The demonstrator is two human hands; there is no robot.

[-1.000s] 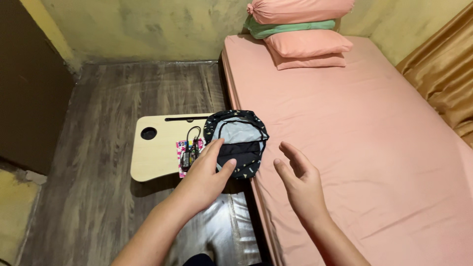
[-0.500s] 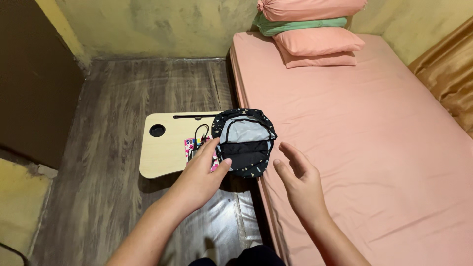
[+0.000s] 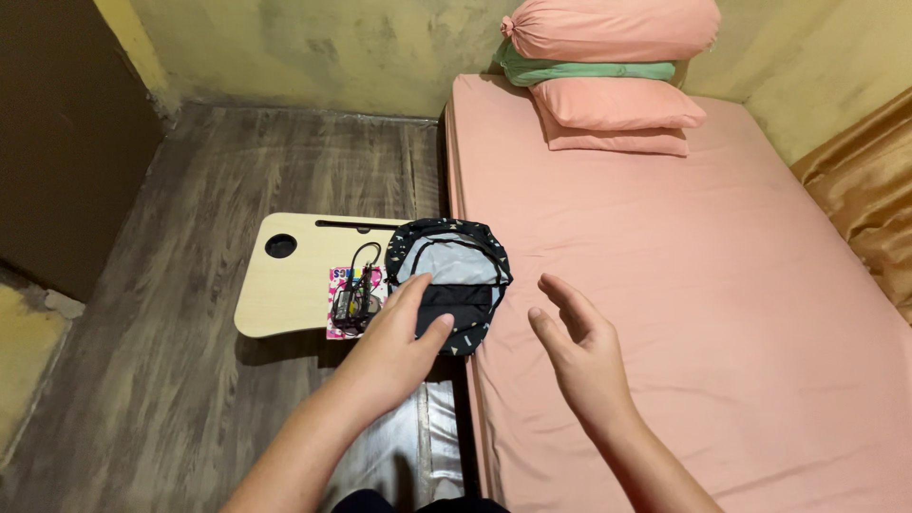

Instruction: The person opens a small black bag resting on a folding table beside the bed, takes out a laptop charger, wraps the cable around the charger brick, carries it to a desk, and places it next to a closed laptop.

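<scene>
- The left hand reached forward over the floor, its fingers loosely spread and bent, gripping nothing.
- Just past those fingertips stood a small black backpack with pale speckles and a grey panel; the thumb tip lay against its lower front, while the index finger ran along its left side. Whether the index finger pressed on the fabric could not be told.
- The backpack rested on the right end of a low, pale wooden lap table, with its right side up against the edge of the bed.
- Just left of the index fingertip lay a pink printed card or packet, and on it a dark bundle of cable and a small device, touching the backpack's left side.
- Further left of the fingers, at the table's far corner, was a round cup hole.
- The right hand hovered above the bed's pink sheet, palm turned toward the left hand, fingers open and slightly curled, empty.
- The backpack was near the right fingertips, to their left, with a clear gap between.
- Well beyond both sets of fingers, at the head of the bed, were stacked pillows: pink on top, a green one under it, two pink below.
- To the right of the right fingers, far off, hung a golden curtain.
</scene>
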